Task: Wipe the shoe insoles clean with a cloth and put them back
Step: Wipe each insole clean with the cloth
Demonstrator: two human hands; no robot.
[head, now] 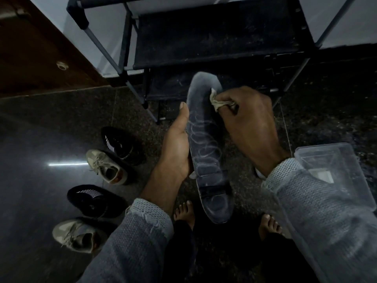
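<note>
While we look down from the head camera, a long grey insole [206, 148] runs through the centre of the frame, its toe end pointing up toward a dark shoe rack [214, 35] at the top. Our left hand [177, 146] has its grip closed along the insole's left edge, thumb lying up the side. Our right hand [248, 121], just right of centre, has its grip clenched around a bunched pale cloth [219, 100], which touches the insole's right edge near the toe. Both arms wear grey knitted sleeves [134, 242]. On the dark polished floor [40, 129] in the lower left stand four shoes in a rough column: a black shoe [120, 144], a beige sneaker [106, 166], another black shoe with white stripes [93, 201] and a second beige sneaker [75, 235]. Bare toes [184, 213] show at the lower centre beneath the insole. A clear plastic box [330, 162] sits at the right edge, partly behind our right sleeve.
</note>
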